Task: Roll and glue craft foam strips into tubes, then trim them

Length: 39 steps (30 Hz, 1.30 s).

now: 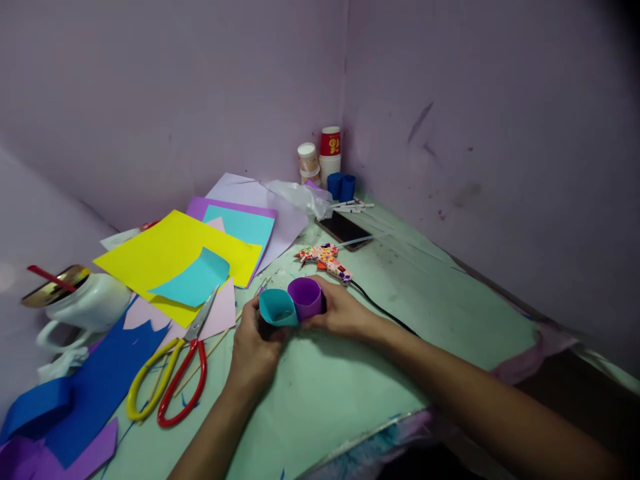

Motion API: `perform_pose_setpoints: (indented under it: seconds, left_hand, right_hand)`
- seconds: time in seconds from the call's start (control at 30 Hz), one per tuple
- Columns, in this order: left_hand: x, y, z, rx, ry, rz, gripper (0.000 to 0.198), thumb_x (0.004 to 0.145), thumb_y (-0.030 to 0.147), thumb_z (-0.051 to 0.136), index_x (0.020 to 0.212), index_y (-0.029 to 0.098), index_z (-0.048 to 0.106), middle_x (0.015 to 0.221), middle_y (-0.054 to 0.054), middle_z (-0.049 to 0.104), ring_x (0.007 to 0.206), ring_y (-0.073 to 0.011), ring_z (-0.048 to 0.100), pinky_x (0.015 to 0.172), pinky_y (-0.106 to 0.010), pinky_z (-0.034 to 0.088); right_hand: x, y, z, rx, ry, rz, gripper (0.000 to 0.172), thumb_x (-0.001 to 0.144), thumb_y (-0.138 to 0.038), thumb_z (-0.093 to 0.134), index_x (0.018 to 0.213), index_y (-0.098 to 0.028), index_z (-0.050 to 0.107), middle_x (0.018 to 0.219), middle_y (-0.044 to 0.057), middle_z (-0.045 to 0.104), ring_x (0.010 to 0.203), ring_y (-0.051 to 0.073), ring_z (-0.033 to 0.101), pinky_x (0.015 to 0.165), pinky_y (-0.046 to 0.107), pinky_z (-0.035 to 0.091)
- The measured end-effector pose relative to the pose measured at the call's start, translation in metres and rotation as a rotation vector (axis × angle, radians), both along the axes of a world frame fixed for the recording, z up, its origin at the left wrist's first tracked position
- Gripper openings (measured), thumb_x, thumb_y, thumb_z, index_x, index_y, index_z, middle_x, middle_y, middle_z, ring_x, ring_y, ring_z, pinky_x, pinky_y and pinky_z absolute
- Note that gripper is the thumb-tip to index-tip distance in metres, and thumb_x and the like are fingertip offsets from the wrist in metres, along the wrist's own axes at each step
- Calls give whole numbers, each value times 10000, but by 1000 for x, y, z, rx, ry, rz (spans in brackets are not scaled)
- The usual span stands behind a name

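My left hand [255, 347] is closed around a teal paper tube [278, 308], its open top facing up. A purple paper tube [305, 300] stands against it on the right, and my right hand [335, 308] grips that one from its right side. The two tubes touch side by side, low over the pale green table; whether they rest on it I cannot tell. Just beyond them lies a flower-patterned glue gun [327, 260] with a black cord. Scissors [187, 357] with one yellow and one red handle lie left of my left hand.
Yellow [165, 257], blue [100, 380] and other coloured sheets spread over the left side, near a white mug [90, 303]. A phone [345, 230], blue paper tubes [341, 187] and stacked paper cups [330, 157] occupy the far corner by the walls. The table edge [370, 430] runs close in front.
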<state>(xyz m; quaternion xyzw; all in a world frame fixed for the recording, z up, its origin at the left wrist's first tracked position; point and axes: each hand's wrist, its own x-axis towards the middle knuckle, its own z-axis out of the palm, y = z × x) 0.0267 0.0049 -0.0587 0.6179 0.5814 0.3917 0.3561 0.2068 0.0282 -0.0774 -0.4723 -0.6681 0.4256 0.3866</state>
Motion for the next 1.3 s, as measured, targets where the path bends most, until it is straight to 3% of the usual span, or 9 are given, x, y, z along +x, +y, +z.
perform_pose_setpoints:
  seconds: [0.23, 0.4, 0.57, 0.67, 0.83, 1.0, 1.13, 1.2, 1.3]
  left_hand:
    - [1, 2, 3, -8, -26, -11, 413, 559, 243, 739, 942, 196, 593, 971, -52, 640, 960, -282, 562, 902, -431, 402]
    - [-3, 3, 8, -123, -397, 35, 426, 530, 279, 779, 883, 163, 573, 807, -19, 640, 791, -223, 610, 780, -374, 481]
    - [-12, 9, 12, -264, -720, 25, 446, 532, 257, 787, 911, 149, 579, 793, -5, 635, 714, -155, 615, 711, -307, 515]
    - [-13, 10, 13, -324, -843, 37, 363, 546, 195, 780, 861, 154, 604, 817, 0, 636, 742, -135, 610, 718, -290, 527]
    - [-16, 8, 19, -442, -915, 59, 118, 673, 168, 680, 778, 143, 633, 766, -40, 657, 696, -146, 621, 647, -294, 543]
    - [-20, 1, 33, -546, -878, 25, 140, 722, 267, 650, 752, 131, 644, 628, -74, 648, 498, -151, 580, 407, -229, 449]
    - [-24, -6, 47, -577, -834, -59, 218, 696, 288, 676, 846, 132, 648, 564, -41, 606, 423, -137, 535, 349, -207, 386]
    - [-28, -8, 52, -573, -781, -50, 304, 684, 318, 682, 928, 141, 640, 561, -19, 591, 402, -123, 514, 336, -198, 366]
    - [-32, -7, 54, -486, -660, 38, 473, 625, 336, 730, 1048, 163, 607, 603, -2, 610, 435, -124, 537, 357, -198, 389]
  right_hand:
    - [8, 3, 6, 7, -14, 86, 605, 518, -160, 797, 1073, -197, 559, 969, 10, 618, 876, 204, 588, 773, 311, 465]
    - [6, 1, 13, 37, -71, -69, 547, 551, -158, 775, 1047, -180, 546, 986, 39, 600, 874, 206, 573, 781, 334, 460]
    - [6, -1, 13, 14, -172, -23, 529, 577, -198, 773, 1058, -172, 555, 983, 67, 619, 877, 239, 592, 778, 371, 468]
    - [7, -3, 15, 12, -189, 1, 690, 565, -251, 796, 1183, -166, 500, 1123, 107, 599, 1021, 289, 574, 877, 426, 448]
    - [14, -10, 26, 136, -111, 16, 1076, 549, -433, 810, 1420, -164, 238, 1444, 177, 345, 1321, 329, 333, 1079, 502, 256]
    - [17, -16, 44, 494, -66, -43, 782, 712, -381, 726, 1377, -220, 348, 1382, 117, 459, 1275, 292, 419, 1074, 476, 301]
    - [13, -16, 60, 804, -271, 100, 580, 781, -223, 657, 1316, -269, 437, 1299, 64, 553, 1271, 260, 427, 1130, 485, 178]
    - [14, -18, 66, 814, -297, 67, 572, 777, -215, 660, 1306, -274, 450, 1299, 59, 553, 1266, 269, 429, 1130, 499, 169]
    - [21, -27, 65, 645, -133, -154, 590, 749, -259, 696, 1290, -275, 459, 1297, 69, 539, 1202, 279, 483, 1055, 487, 336]
